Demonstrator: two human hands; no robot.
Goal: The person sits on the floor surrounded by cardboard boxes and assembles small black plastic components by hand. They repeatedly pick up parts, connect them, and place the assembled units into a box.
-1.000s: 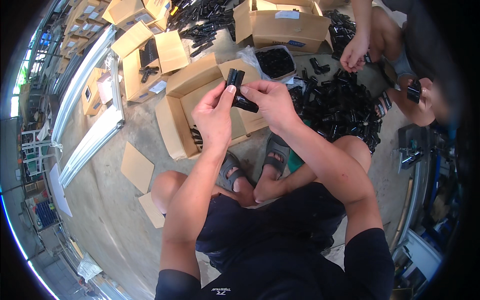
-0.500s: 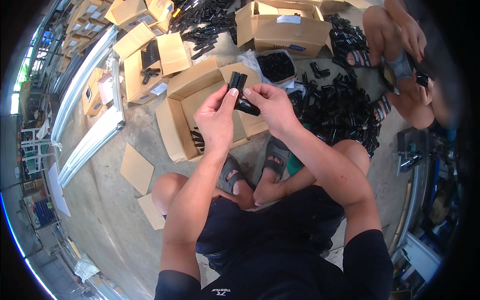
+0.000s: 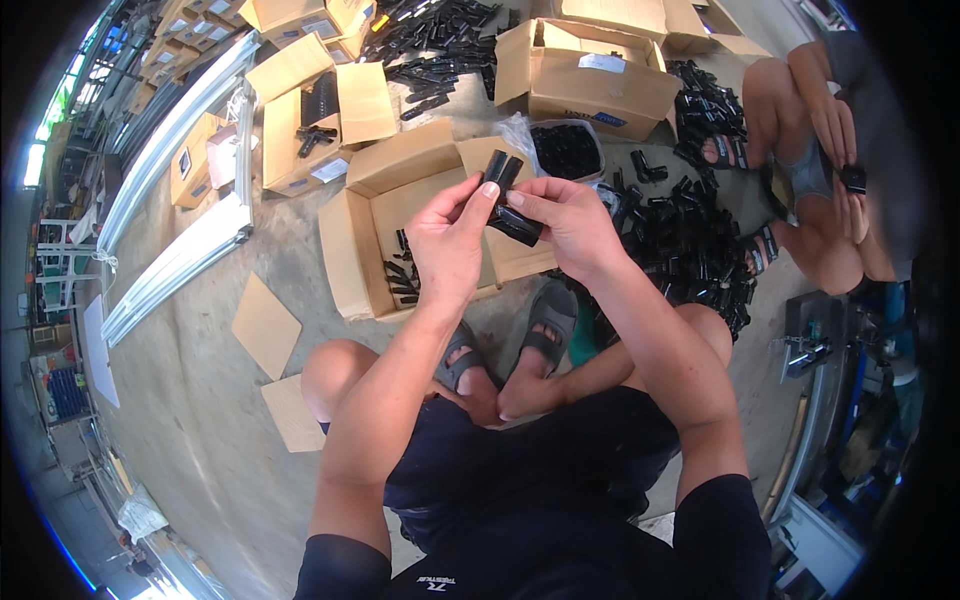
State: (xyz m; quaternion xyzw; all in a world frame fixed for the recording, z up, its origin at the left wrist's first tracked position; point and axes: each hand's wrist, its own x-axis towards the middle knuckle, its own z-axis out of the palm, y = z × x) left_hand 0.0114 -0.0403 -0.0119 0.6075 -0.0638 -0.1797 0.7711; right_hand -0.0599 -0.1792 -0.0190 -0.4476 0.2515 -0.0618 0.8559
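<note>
Both hands meet over an open cardboard box point(image 3: 345, 255), holding glossy black tube-shaped pipe fittings point(image 3: 517, 226). Two short tubes stand side by side at the top, and a thicker piece slants down to the right below them. Whether these are one joined part or separate pieces I cannot tell. My left hand point(image 3: 448, 243) is closed, its thumb pressed against the tubes. My right hand point(image 3: 582, 228) pinches the right side of the fittings with thumb and fingers. Several small black fittings point(image 3: 402, 280) lie in the box's near left corner.
A heap of black fittings point(image 3: 690, 240) lies to the right, beside a plastic-lined bin point(image 3: 603, 160) of black parts. More cardboard boxes point(image 3: 600, 95) stand behind. Another person's hands point(image 3: 850, 200) hold a black piece at far right. White metal profiles point(image 3: 175, 285) lie left.
The view has shifted slightly, and the boxes and heap appear moved with it. Both hands still grip the black fittings, whose lower piece now tilts more steeply downward.
</note>
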